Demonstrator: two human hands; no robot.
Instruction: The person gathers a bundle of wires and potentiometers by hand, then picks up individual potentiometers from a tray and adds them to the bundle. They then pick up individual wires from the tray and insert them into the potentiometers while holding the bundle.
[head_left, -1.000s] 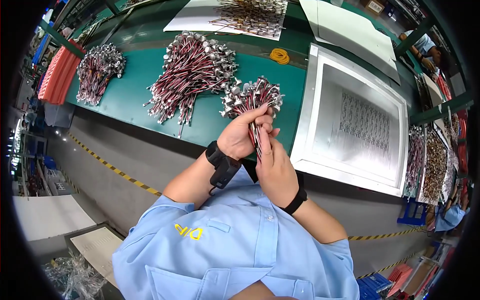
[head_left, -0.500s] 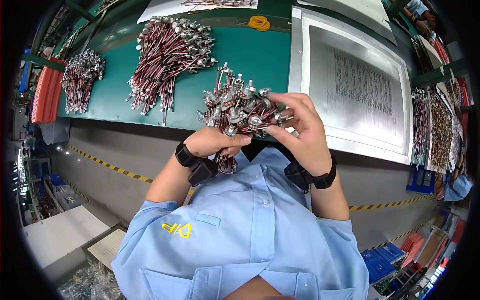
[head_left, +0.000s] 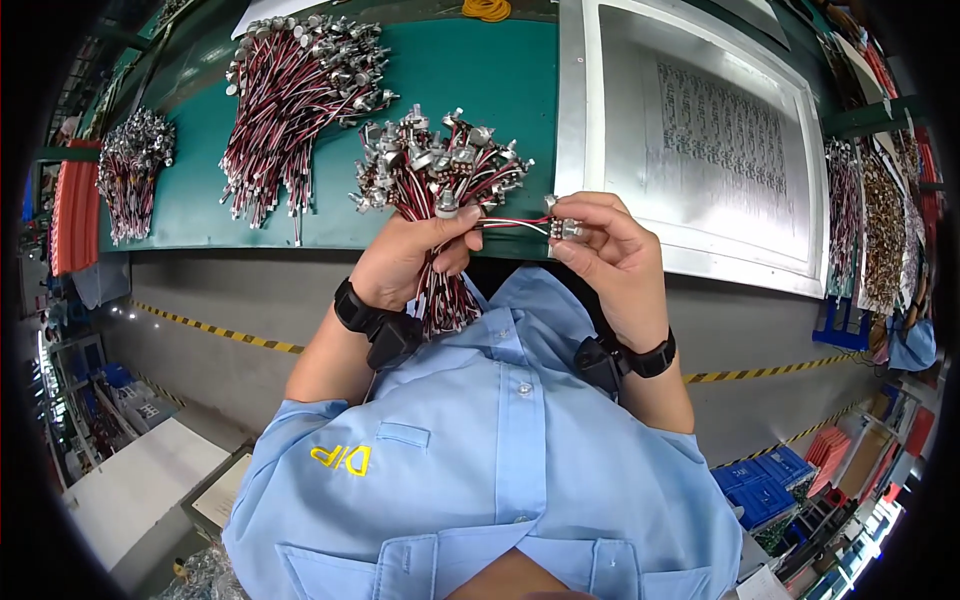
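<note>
The person's left hand is curled closed around a thick bundle of wired components, gripping it at the wires; silvery metal heads fan out above the fist and the red, white and dark wire ends trail below it, toward the light blue shirt. The right hand is partly closed, thumb and fingertips pinching one single component, whose red and white wires stretch sideways to the left hand. Both wrists wear black bands with dark box-shaped devices. The bundle is held at the near edge of a green counter, its heads seen against the surface. On the counter, further left, lies a larger pile of similar components, then a smaller cluster near stacked coral-red trays. Yellow rings lie at the top, and a silver-framed metal panel rests to the right.
</note>
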